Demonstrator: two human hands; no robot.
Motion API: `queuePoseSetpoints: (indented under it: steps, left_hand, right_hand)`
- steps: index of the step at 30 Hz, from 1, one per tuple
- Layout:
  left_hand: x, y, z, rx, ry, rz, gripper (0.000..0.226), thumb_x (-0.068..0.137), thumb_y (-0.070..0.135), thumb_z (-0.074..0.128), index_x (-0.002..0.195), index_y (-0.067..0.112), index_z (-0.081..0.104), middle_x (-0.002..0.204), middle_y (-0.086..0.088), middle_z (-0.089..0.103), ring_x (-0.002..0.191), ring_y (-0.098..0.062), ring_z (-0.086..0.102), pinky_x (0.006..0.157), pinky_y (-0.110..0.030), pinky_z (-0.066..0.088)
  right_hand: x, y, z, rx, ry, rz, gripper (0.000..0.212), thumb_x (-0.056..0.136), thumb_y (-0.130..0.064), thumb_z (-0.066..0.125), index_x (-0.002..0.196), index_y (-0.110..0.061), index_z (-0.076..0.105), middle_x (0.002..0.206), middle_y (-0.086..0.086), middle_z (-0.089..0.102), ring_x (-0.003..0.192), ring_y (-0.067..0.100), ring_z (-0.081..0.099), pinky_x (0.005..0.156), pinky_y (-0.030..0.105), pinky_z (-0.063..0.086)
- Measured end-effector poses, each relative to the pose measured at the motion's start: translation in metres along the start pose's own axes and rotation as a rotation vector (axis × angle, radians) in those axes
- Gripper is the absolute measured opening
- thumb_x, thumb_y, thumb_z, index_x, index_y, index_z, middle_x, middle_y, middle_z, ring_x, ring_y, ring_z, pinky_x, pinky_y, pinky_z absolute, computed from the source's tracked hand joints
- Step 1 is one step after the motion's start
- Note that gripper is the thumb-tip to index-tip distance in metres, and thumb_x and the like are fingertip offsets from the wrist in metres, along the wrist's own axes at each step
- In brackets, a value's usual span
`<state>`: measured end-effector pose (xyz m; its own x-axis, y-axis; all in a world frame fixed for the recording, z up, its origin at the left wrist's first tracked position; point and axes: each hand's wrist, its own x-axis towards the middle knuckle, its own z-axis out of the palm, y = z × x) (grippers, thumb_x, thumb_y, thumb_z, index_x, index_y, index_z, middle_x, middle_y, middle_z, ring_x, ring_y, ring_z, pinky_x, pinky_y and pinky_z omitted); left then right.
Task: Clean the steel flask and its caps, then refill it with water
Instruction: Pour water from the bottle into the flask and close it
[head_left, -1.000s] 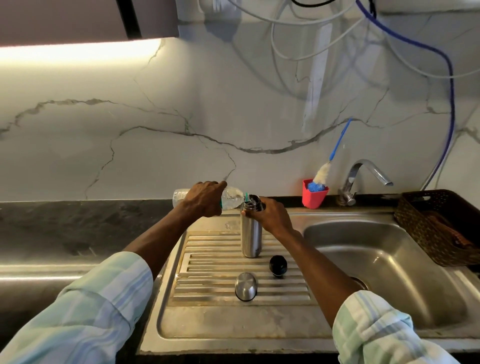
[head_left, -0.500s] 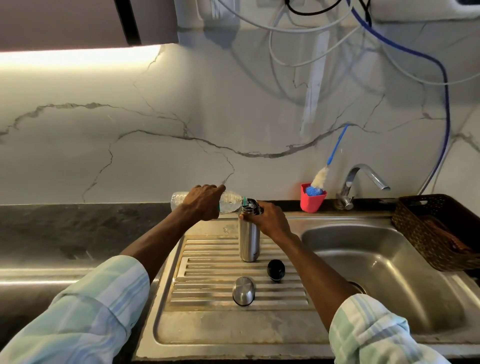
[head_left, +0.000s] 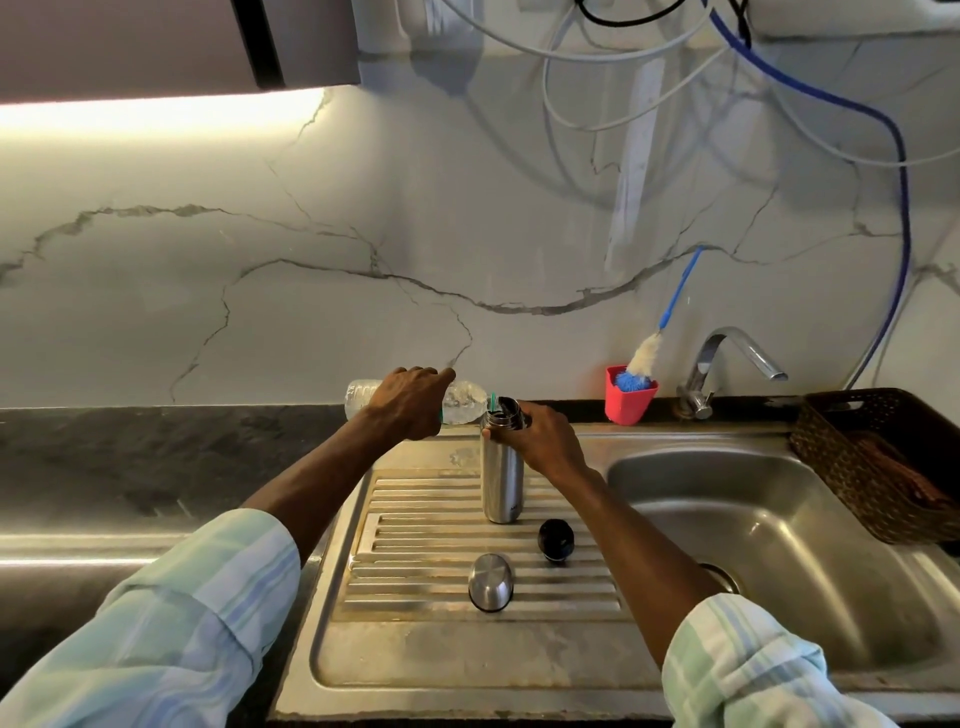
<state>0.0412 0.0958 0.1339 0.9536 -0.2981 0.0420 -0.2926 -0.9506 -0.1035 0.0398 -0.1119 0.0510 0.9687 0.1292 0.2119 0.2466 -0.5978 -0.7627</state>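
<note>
I see the marble wall (head_left: 363, 234) behind, cables (head_left: 597, 57) hanging top right. Steel sink (head_left: 810, 566) right, its ribbed drainboard (head_left: 415, 525) centre, dark counter (head_left: 156, 457) left. Brown basket (head_left: 878, 467) on the sink's far right edge. Tap (head_left: 727, 358) at the back, red cup (head_left: 629, 396) just beside it holding a blue-handled brush (head_left: 660, 338). Steel flask (head_left: 501, 467) stands upright on the drainboard, mouth open. My right hand (head_left: 540, 436) grips the flask near its neck. My left hand (head_left: 415, 400) is clenched round a clear plastic bottle (head_left: 462, 402), held sideways with its neck at the flask mouth; the hand hides the bottle's middle. Steel cap (head_left: 491, 581) and black cap (head_left: 556, 540) lie on the ribs nearer me, apart from the flask. Versus a second ago: same grips, same pour pose, caps unmoved; only the view shifted slightly.
</note>
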Motion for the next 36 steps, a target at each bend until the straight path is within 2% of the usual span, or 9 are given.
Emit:
queuePoseSetpoints:
  steps: [14, 24, 33, 36]
  left_hand:
    - [-0.0025, 0.001, -0.0004, -0.015, 0.002, -0.002, 0.064, 0.083, 0.017, 0.074, 0.138, 0.012, 0.043, 0.12, -0.01, 0.064, 0.103, -0.027, 0.062, 0.095, -0.04, 0.047]
    - [-0.0019, 0.0011, -0.0021, 0.0, -0.002, 0.002, 0.062, 0.084, 0.017, 0.072, 0.138, 0.012, 0.041, 0.12, -0.01, 0.063, 0.105, -0.027, 0.061, 0.097, -0.041, 0.046]
    - [-0.0015, 0.0007, -0.001, 0.003, -0.009, -0.002, 0.065, 0.084, 0.017, 0.072, 0.14, 0.013, 0.04, 0.122, -0.01, 0.062, 0.107, -0.027, 0.061, 0.097, -0.04, 0.045]
    - [-0.0009, 0.0006, -0.0008, -0.003, -0.009, -0.005, 0.067, 0.083, 0.016, 0.073, 0.141, 0.013, 0.039, 0.123, -0.01, 0.062, 0.106, -0.027, 0.061, 0.095, -0.039, 0.046]
  right_hand:
    - [-0.0013, -0.0023, -0.0007, 0.012, -0.001, -0.006, 0.062, 0.074, -0.061, 0.072, 0.12, -0.019, 0.066, 0.098, 0.0, 0.073, 0.087, 0.014, 0.066, 0.068, 0.029, 0.055]
    - [-0.0011, -0.0017, -0.0006, 0.004, -0.004, 0.001, 0.065, 0.072, -0.065, 0.07, 0.118, -0.019, 0.066, 0.098, -0.001, 0.073, 0.086, 0.012, 0.066, 0.07, 0.033, 0.058]
    - [-0.0019, -0.0024, -0.0012, -0.006, 0.007, -0.001, 0.06, 0.075, -0.061, 0.072, 0.117, -0.019, 0.066, 0.097, 0.0, 0.072, 0.083, 0.012, 0.065, 0.071, 0.035, 0.058]
    - [-0.0022, -0.0031, -0.0013, -0.007, 0.01, -0.004, 0.06, 0.075, -0.061, 0.072, 0.118, -0.019, 0.066, 0.097, -0.001, 0.072, 0.082, 0.011, 0.065, 0.07, 0.032, 0.057]
